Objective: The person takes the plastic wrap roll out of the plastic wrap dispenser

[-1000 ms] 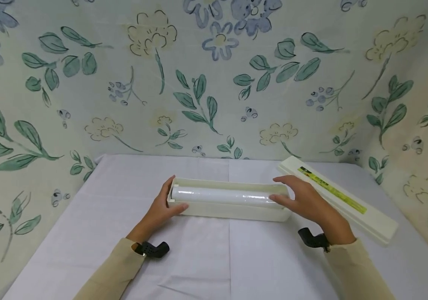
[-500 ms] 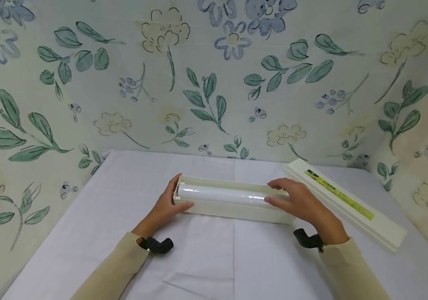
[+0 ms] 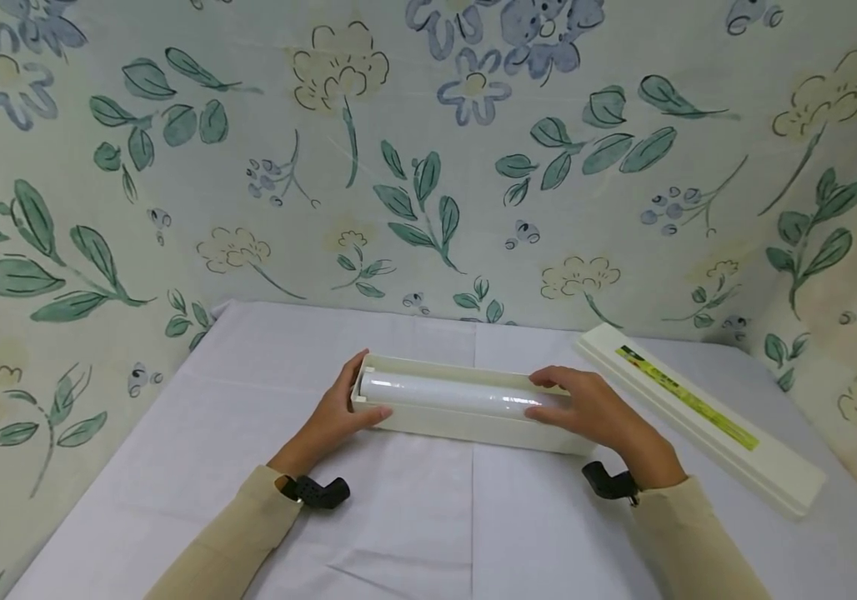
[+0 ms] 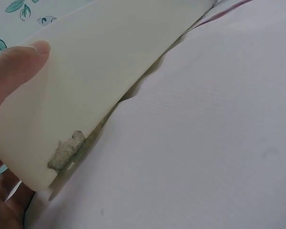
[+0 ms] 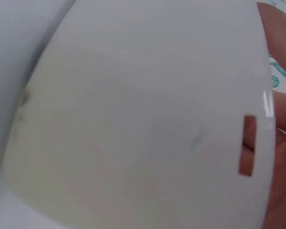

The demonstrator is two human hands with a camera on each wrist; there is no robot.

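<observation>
A pale, open box (image 3: 466, 425) rests on the white cloth (image 3: 398, 525), a white roll (image 3: 443, 393) (shiny on top) lying inside. The left hand (image 3: 334, 415) grips the box's left end, thumb on the front. The right hand (image 3: 597, 408), apart from it, reaches over the right end; whether it grips anything, I cannot tell. The lid (image 3: 699, 423) lies at right.

Two hands (image 3: 333, 417) (image 3: 599, 410), two sleeves (image 3: 229, 529) (image 3: 694, 537), two wrist cameras (image 3: 322, 493) (image 3: 608, 482), one box (image 3: 466, 426), one roll (image 3: 443, 395), one lid (image 3: 724, 451), one yellow label (image 3: 687, 397), one tabletop (image 3: 413, 521).
</observation>
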